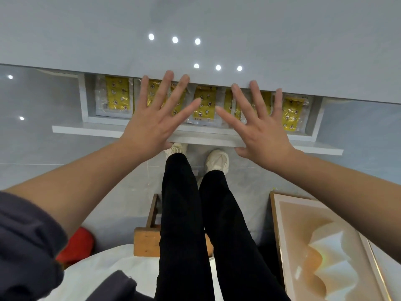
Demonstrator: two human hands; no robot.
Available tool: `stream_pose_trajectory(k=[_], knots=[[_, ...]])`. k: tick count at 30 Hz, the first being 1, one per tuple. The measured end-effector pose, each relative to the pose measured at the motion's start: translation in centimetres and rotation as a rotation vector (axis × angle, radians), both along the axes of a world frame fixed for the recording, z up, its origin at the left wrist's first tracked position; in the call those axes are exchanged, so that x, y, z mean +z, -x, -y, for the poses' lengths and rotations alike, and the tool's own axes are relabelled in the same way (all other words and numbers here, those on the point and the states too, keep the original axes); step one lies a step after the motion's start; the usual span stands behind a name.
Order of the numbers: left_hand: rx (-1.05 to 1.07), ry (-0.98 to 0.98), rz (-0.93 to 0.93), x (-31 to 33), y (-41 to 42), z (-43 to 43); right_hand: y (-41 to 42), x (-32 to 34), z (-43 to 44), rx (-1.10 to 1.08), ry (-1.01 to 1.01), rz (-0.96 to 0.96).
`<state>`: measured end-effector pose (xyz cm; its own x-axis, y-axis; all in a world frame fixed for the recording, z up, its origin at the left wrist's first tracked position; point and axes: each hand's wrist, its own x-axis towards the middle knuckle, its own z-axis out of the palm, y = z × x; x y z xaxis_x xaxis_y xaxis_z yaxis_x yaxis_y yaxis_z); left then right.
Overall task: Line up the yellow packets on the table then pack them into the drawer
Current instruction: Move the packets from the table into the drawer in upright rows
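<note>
While both hands are spread wide with straight fingers and hold nothing, the left hand (160, 120) and the right hand (261, 127) hang side by side over the open drawer (86, 129). The heels of the palms are at its white front edge, though whether they press on it I cannot tell. Beneath the fingers the yellow packets (205, 103) lie flat in a row across the drawer's floor, just beside one another, their far ends tucked under the grey worktop (217, 29), which carries none of them. They look like thin printed sachets in clear wrappers, probably light, limp and slippery, and apt to slide over each other. Any straightening is best done by a pinch at a sealed edge or with a flat palm. Packing seems done; only closing the drawer appears to remain.
</note>
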<state>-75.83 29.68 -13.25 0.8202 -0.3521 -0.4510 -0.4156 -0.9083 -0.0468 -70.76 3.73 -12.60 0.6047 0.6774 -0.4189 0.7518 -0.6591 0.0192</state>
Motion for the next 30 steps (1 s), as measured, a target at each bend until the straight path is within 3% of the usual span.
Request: stream_pose_trajectory(k=[18,30], knots=[[-0.078,0.001,0.088,-0.5,-3.8,-1.2,-4.9,-1.0,-0.3,0.148,-0.008,0.066],[0.059,0.029,0.130,-0.6,-8.2,-1.2,-9.2,-1.9,-1.8,0.158,-0.068,0.124]])
